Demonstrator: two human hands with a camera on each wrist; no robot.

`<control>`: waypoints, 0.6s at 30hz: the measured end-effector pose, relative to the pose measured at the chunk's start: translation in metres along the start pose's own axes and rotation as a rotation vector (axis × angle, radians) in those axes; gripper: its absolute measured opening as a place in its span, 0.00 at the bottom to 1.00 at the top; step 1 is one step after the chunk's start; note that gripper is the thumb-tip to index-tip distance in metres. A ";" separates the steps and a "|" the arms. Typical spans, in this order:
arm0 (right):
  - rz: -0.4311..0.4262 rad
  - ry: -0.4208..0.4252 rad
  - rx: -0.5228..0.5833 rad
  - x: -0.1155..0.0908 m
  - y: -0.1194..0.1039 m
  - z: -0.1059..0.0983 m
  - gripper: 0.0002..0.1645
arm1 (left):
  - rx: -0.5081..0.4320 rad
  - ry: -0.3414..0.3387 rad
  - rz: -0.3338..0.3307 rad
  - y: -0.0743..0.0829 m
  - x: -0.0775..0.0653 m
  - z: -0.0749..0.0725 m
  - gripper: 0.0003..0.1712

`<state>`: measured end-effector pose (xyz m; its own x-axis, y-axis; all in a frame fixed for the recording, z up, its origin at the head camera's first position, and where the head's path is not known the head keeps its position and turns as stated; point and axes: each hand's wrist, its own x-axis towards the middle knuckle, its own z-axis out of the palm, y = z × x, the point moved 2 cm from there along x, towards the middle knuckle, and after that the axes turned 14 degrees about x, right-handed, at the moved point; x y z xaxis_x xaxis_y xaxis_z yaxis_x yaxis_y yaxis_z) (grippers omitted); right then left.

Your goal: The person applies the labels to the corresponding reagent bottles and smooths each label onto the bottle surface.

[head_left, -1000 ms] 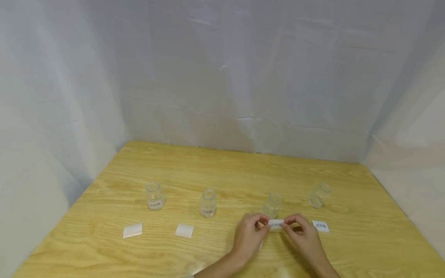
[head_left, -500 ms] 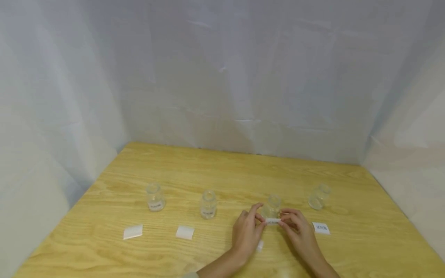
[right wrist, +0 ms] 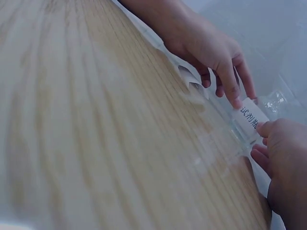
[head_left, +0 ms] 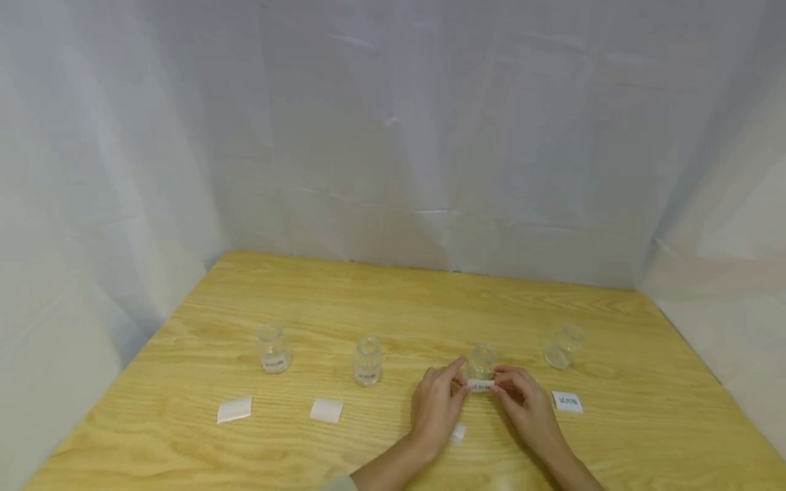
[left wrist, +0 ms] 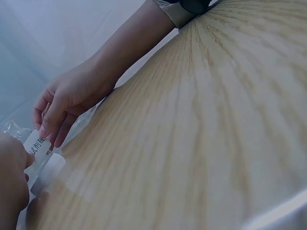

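pinching the two ends of a white label (head_left: 480,386), the left hand (head_left: 434,409) and the right hand (head_left: 529,409) stand at opposite sides of a glass bottle (head_left: 482,367). the label is at this bottle's low front, seemingly against the glass. thumb and finger of each hand are nearly closed, with only the thin label between them; probably the ends are chosen so the writing stays uncovered and level. a printed paper (head_left: 568,402) lies to the right of the bottle. compared with one second ago, the label has moved left and closer, now centred before the bottle.
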<state>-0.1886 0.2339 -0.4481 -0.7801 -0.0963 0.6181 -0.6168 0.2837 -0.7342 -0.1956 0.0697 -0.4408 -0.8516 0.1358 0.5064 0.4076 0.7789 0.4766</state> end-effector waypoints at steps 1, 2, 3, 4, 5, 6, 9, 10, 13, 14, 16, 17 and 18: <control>0.007 -0.004 0.004 0.000 0.001 0.000 0.14 | -0.001 0.003 -0.002 0.000 0.000 0.000 0.26; 0.010 -0.008 0.007 0.000 0.001 0.000 0.14 | -0.004 0.006 -0.003 0.000 0.000 0.000 0.26; 0.017 -0.011 0.010 -0.001 0.002 0.000 0.14 | -0.004 0.007 -0.006 0.000 0.000 0.000 0.26; 0.023 -0.012 0.012 -0.001 0.003 0.000 0.14 | -0.005 0.007 -0.009 0.000 0.001 0.001 0.26; 0.031 -0.014 0.015 -0.001 0.003 -0.001 0.14 | -0.008 0.004 -0.013 0.000 0.001 0.001 0.26; 0.038 -0.015 0.016 -0.001 0.004 -0.001 0.14 | -0.009 0.002 -0.015 0.000 0.001 0.001 0.26; 0.061 -0.007 0.019 -0.001 0.005 -0.001 0.13 | -0.010 0.002 -0.017 0.000 0.002 0.002 0.26; 0.067 -0.004 0.020 -0.001 0.006 -0.001 0.13 | -0.011 0.004 -0.017 -0.001 0.002 0.003 0.26; 0.081 0.008 0.025 -0.001 0.006 0.000 0.12 | -0.007 0.016 -0.018 -0.001 0.002 0.003 0.25; 0.086 0.012 0.026 -0.001 0.006 0.000 0.12 | -0.006 0.018 -0.019 -0.001 0.002 0.002 0.25; 0.096 0.019 0.029 -0.001 0.006 0.000 0.12 | -0.001 0.021 -0.020 -0.002 0.002 0.002 0.25; 0.098 0.022 0.031 -0.001 0.005 0.000 0.11 | 0.003 0.024 -0.019 -0.002 0.002 0.002 0.25; 0.096 0.025 0.031 -0.001 0.005 0.000 0.11 | 0.006 0.028 -0.018 -0.002 0.002 0.002 0.25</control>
<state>-0.1912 0.2353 -0.4526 -0.8331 -0.0459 0.5512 -0.5426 0.2611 -0.7984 -0.1987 0.0698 -0.4425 -0.8491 0.1043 0.5178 0.3900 0.7850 0.4814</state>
